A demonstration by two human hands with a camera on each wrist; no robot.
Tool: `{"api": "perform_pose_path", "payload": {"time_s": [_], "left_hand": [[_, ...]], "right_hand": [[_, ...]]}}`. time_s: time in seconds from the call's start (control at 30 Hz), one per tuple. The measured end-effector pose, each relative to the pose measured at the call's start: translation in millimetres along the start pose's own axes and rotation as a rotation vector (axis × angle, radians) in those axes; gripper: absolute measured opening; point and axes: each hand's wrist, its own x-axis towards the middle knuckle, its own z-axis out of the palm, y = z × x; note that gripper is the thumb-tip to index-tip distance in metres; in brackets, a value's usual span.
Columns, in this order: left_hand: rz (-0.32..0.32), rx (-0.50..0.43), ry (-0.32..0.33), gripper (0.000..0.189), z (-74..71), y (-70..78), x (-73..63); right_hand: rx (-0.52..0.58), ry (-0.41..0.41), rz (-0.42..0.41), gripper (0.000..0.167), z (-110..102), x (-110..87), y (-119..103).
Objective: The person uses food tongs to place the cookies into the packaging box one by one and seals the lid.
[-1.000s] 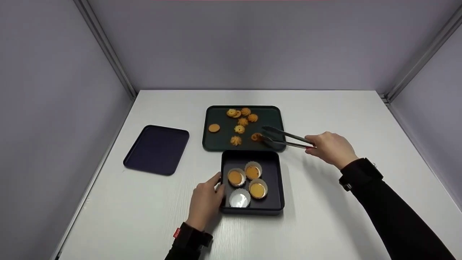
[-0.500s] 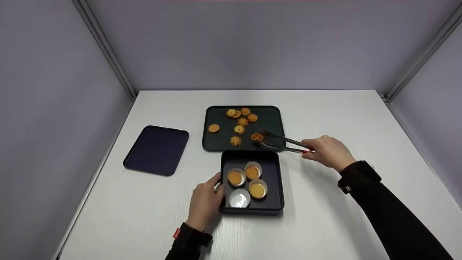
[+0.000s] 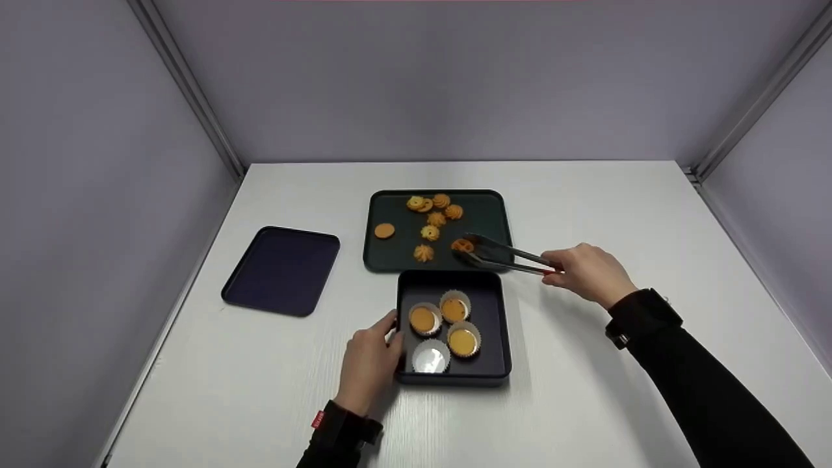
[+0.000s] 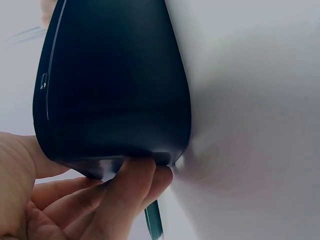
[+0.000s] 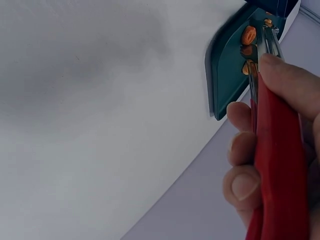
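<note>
Had a bare left hand (image 3: 368, 365) and a bare right hand (image 3: 593, 273). Wore a long, plain black right sleeve (image 3: 712, 390), and showed just a bit of black left sleeve (image 3: 328, 454) in the head view. Wore a thick black left wrist band (image 3: 348, 426) with a little red tag (image 3: 318, 419) on its side, with tiny pale marks on it. Wore a chunky black right wrist band (image 3: 647, 317), boxy on top, with a small shiny bit (image 3: 622, 340) near its edge.
</note>
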Motion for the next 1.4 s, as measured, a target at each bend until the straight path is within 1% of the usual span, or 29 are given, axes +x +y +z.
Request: {"api": "perform_pose_path", "payload": {"time_s": [0.3, 0.63, 0.73, 0.87, 1.03, 1.13, 1.23, 1.4], "left_hand": [[-0.003, -0.015, -0.004, 0.038, 0.5, -1.2, -0.8], [0.006, 0.002, 0.0, 0.038, 0.4, -1.0, -0.4], [0.001, -0.006, -0.004, 0.038, 0.0, -0.7, -0.4], [-0.004, -0.015, -0.011, 0.038, -0.8, -0.5, -0.5], [-0.004, -0.015, -0.016, 0.039, -0.7, -0.4, -0.9], [-0.007, -0.015, -0.018, 0.039, -0.3, -0.7, -1.3], [-0.015, -0.021, -0.02, 0.039, -0.2, -1.2, -1.3], [-0.026, -0.029, -0.026, 0.04, -0.4, -1.0, -0.6]], "right_hand": [[-0.021, 0.054, -0.025, 0.022, 5, -5.8, 0], [-0.038, 0.2, -0.098, 0.021, -1, -18.4, 0], [-0.025, 0.23, -0.118, 0.025, -2, -23.5, -3], [-0.004, 0.287, -0.177, 0.034, -4, -31.7, -7], [0.014, 0.368, -0.313, 0.045, -6, -43.4, -10], [0.02, 0.371, -0.383, 0.047, -9, -50.1, -10], [0.026, 0.342, -0.429, 0.048, -13, -55.9, -11], [0.056, 0.276, -0.47, 0.048, -16, -62.8, -13]]}}
